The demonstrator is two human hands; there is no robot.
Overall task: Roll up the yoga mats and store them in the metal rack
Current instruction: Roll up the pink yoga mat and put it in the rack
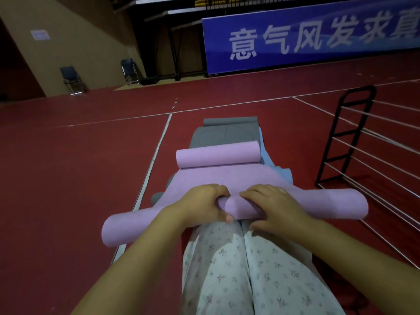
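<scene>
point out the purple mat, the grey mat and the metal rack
purple mat (227,176), head view, flat unrolled stretch between its two rolled ends
grey mat (225,135), head view, bare top surface beyond the purple one
metal rack (347,135), head view, black side frame

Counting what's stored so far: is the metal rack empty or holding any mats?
Empty as far as visible: the metal rack shows bare rails; its right part is out of frame.

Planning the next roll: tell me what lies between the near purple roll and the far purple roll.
In the head view, the flat stretch of purple mat joins the near roll to the far roll; nothing rests on it.
</scene>
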